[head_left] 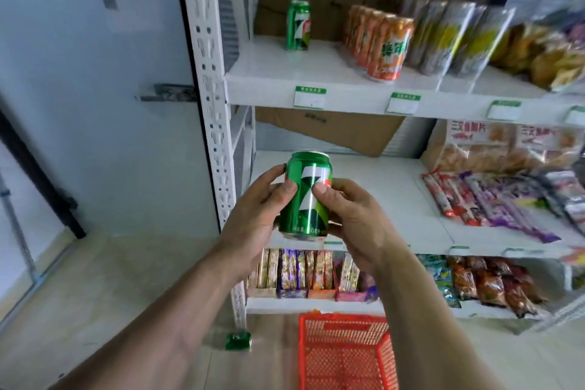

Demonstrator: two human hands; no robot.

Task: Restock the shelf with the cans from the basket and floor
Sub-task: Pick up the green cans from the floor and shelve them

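Observation:
I hold a green soda can (306, 199) upright in front of the middle shelf, gripped from both sides. My left hand (258, 209) curls round its left side and my right hand (353, 215) round its right, thumbs on the front. A second green can (298, 25) stands alone at the left of the upper shelf (316, 73). A third green can (238, 340) sits on the floor by the shelf post. The red plastic basket (345, 355) is on the floor below my arms; what shows of its inside holds no cans.
Orange cans (384, 44) and clear-wrapped bottles (449, 38) fill the upper shelf to the right. Snack packets (506, 196) lie on the middle shelf's right, boxes and bags on the bottom shelf. A white perforated post (210, 104) stands left, with a wall beyond.

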